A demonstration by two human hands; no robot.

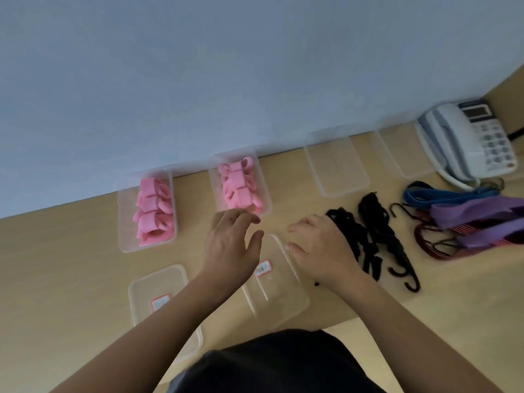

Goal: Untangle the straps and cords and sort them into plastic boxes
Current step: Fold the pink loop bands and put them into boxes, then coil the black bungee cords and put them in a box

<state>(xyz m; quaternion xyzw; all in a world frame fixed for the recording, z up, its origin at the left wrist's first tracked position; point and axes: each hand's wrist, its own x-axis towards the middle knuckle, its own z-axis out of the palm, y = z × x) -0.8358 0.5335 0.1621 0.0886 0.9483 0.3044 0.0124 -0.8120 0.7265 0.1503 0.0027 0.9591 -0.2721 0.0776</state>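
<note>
Left hand (232, 245): fingers spread, holding nothing, over clear box (283, 304).
Right hand (319, 246): against black straps (368, 236); grip cannot be determined.
Pink straps (154, 211): in two far boxes (127, 245).

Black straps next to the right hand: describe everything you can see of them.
The black straps lie in a tangled, matte heap on the wooden table. They look like flat fabric webbing mixed with cord. A dark curved hook ends the near side. The right hand overlaps their left edge, but whether it touches them cannot be told. Purple straps lie further right.
</note>
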